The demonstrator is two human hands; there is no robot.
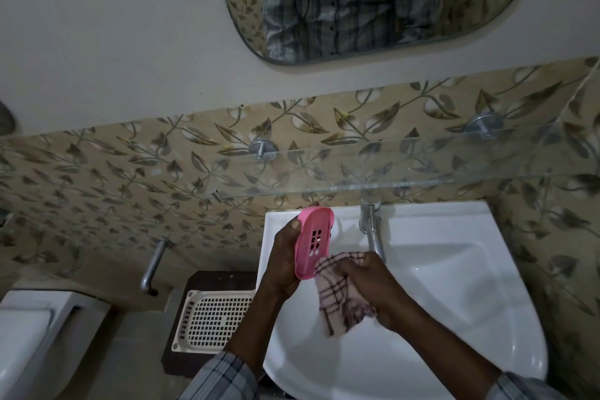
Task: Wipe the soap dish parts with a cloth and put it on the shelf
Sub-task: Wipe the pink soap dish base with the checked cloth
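- The wash basin is the largest container. Its bowl appears to hold no loose objects; both hands work above its left side. A tap stands at its far rim.
- The glass shelf runs along the far wall above the basin, carried on metal brackets. It is the destination and nothing rests on it. Risk: clear glass is hard to judge in dim light, so the dish may strike the front edge or be set too close to it and tip off.
- The perforated cream tray lies to the left of the basin on a dark stand. Nothing is visible in it.
- The pink soap dish part is held upright above the basin's left rim, with its slotted drain holes facing the camera. It holds no soap. Risk: a damp plastic part gripped only by its edges may slip and drop into the basin.
- The left hand has its fingers closed around the left edge and back of the part.
- The right hand has its fingers closed on the checked cloth, bunched and pressed against the near end of the part. Risk: cloth threads may snag in the slots, and hard rubbing may lever the part out of the left-hand grip.
- Only one dish part is visible; the location of any other part cannot be told.
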